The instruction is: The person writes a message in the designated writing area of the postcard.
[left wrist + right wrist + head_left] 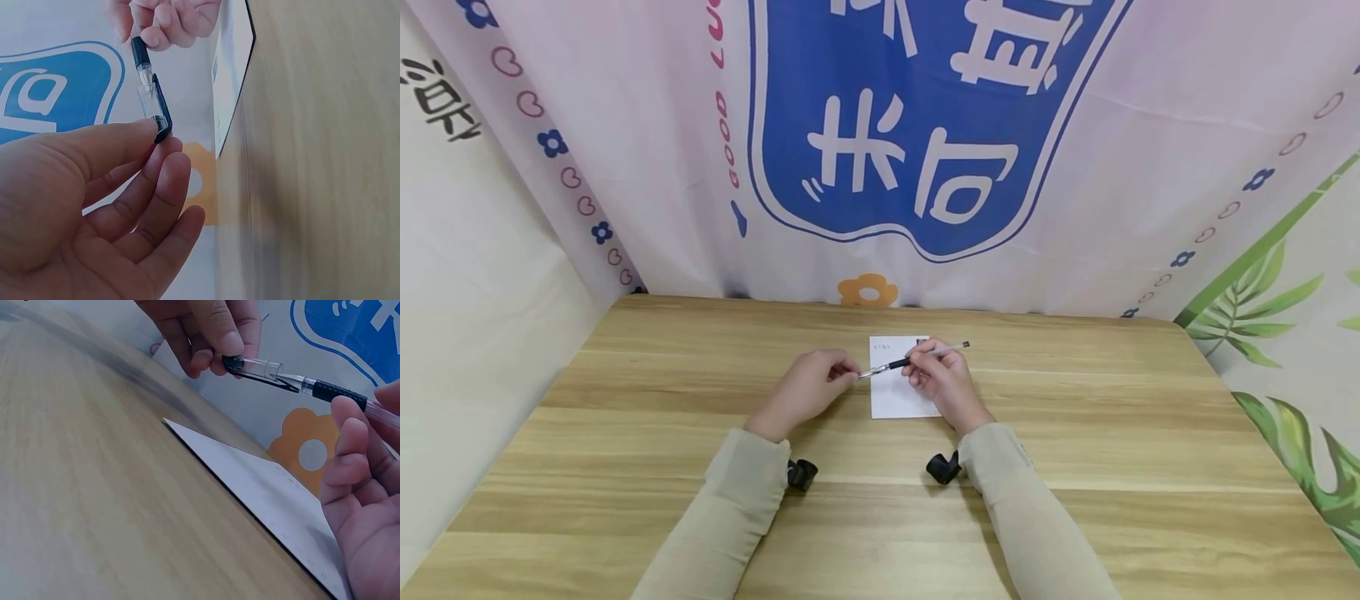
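Note:
My left hand (808, 385) pinches the black closed end of a clear pen cap (150, 103) between thumb and fingers. The cap has a black clip along one side. Opposite it, my right hand (947, 383) holds a gel pen (337, 394) by its black grip and clear barrel. The pen's tip points left at the cap's open mouth, in line with it, and overlaps the rim in the left wrist view. Both hands are raised over a white sheet (895, 398), which shows faint small writing near its top; the right hand partly covers it in the head view.
The sheet lies on a wood-grain table (700, 467) near its far edge. Behind stands a pale printed cloth (685, 208) with a blue emblem and an orange flower. A black wrist device (802, 475) shows at the left cuff, another (943, 468) at the right.

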{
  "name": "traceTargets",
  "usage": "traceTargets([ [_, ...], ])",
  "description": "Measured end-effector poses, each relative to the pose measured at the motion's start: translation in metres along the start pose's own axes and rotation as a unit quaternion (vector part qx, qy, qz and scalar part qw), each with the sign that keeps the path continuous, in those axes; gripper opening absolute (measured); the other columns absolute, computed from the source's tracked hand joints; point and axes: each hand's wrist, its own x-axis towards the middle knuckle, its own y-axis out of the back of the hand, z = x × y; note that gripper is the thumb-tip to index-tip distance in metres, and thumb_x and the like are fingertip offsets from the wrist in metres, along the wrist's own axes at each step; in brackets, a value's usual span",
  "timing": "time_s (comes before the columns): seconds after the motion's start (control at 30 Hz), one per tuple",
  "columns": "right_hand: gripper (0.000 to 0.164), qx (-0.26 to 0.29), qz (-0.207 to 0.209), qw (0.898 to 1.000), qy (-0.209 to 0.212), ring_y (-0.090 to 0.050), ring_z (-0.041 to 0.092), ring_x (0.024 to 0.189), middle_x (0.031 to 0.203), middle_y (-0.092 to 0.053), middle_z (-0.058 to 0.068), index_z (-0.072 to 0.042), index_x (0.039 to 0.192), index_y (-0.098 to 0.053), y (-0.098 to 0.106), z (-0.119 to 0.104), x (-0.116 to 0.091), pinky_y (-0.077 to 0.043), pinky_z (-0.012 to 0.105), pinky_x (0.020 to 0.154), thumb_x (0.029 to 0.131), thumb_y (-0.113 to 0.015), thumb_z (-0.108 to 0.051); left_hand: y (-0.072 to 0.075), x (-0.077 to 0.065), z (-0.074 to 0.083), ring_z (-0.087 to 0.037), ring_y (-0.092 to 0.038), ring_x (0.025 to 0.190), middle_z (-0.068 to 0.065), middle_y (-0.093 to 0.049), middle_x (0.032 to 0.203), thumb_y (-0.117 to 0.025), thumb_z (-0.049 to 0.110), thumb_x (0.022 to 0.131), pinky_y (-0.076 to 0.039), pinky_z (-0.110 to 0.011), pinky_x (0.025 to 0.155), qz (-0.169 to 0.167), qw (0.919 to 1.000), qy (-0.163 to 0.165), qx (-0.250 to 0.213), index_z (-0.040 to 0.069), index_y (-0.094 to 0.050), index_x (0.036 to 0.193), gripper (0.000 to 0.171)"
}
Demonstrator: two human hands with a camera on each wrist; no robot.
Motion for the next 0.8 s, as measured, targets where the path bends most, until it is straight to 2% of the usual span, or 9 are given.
traceTargets([
  [0.2, 0.024, 0.006, -0.017, 1.0, -0.003, -0.06, 0.011, 0.069, 0.083, -0.066, 0.005, -0.009, 0.087, -0.07, 0.0009, -0.0004, -0.0008, -0.051, 0.019, 0.063, 0.098, -0.053, 0.003, -0.0015, 0.0007, 0.0027, -0.018, -0.062, 0.088, -0.004, -0.07, 0.097, -0.065, 0.011, 0.1, -0.053, -0.039, 0.084, -0.003, 0.9999, -0.012, -0.009, 0.006, -0.072, 0.103, 0.009],
  [0.33, 0.025, 0.018, -0.024, 1.0, -0.006, -0.061, 0.01, 0.07, 0.082, -0.067, 0.004, -0.011, 0.088, -0.072, 0.0009, -0.0003, -0.0008, -0.052, 0.019, 0.064, 0.098, -0.054, 0.003, -0.0022, 0.0003, 0.0019, -0.02, -0.062, 0.094, -0.005, -0.07, 0.102, -0.063, 0.012, 0.101, -0.053, -0.042, 0.088, -0.007, 0.9995, -0.012, -0.027, 0.006, -0.071, 0.105, 0.01],
  [0.5, 0.027, 0.036, -0.027, 0.999, -0.005, -0.062, 0.01, 0.073, 0.084, -0.067, 0.002, -0.011, 0.087, -0.073, 0.0006, -0.0003, 0.0002, -0.052, 0.019, 0.066, 0.099, -0.052, 0.003, -0.0029, -0.0004, 0.0002, -0.019, -0.062, 0.092, -0.004, -0.069, 0.1, -0.062, 0.014, 0.102, -0.053, -0.041, 0.086, -0.009, 0.9985, -0.009, -0.054, 0.007, -0.069, 0.106, 0.011],
  [0.67, 0.03, 0.048, -0.037, 0.998, -0.005, -0.06, 0.01, 0.071, 0.081, -0.067, 0.002, -0.01, 0.088, -0.072, 0.0014, -0.0005, 0.0008, -0.05, 0.019, 0.064, 0.101, -0.049, 0.003, -0.0021, -0.0011, 0.0012, -0.02, -0.063, 0.092, -0.006, -0.07, 0.1, -0.062, 0.014, 0.102, -0.054, -0.038, 0.085, -0.006, 0.9932, 0.004, -0.116, 0.005, -0.07, 0.109, 0.014],
  [0.8, 0.031, 0.064, -0.043, 0.997, -0.009, -0.061, 0.01, 0.071, 0.079, -0.067, 0.002, -0.01, 0.088, -0.072, 0.0023, -0.0018, 0.0, -0.05, 0.019, 0.063, 0.102, -0.047, 0.003, -0.0015, -0.0007, 0.0014, -0.028, -0.067, 0.095, -0.014, -0.07, 0.103, -0.063, 0.013, 0.102, -0.057, -0.043, 0.088, -0.014, 0.9823, 0.013, -0.186, 0.001, -0.069, 0.111, 0.017],
])
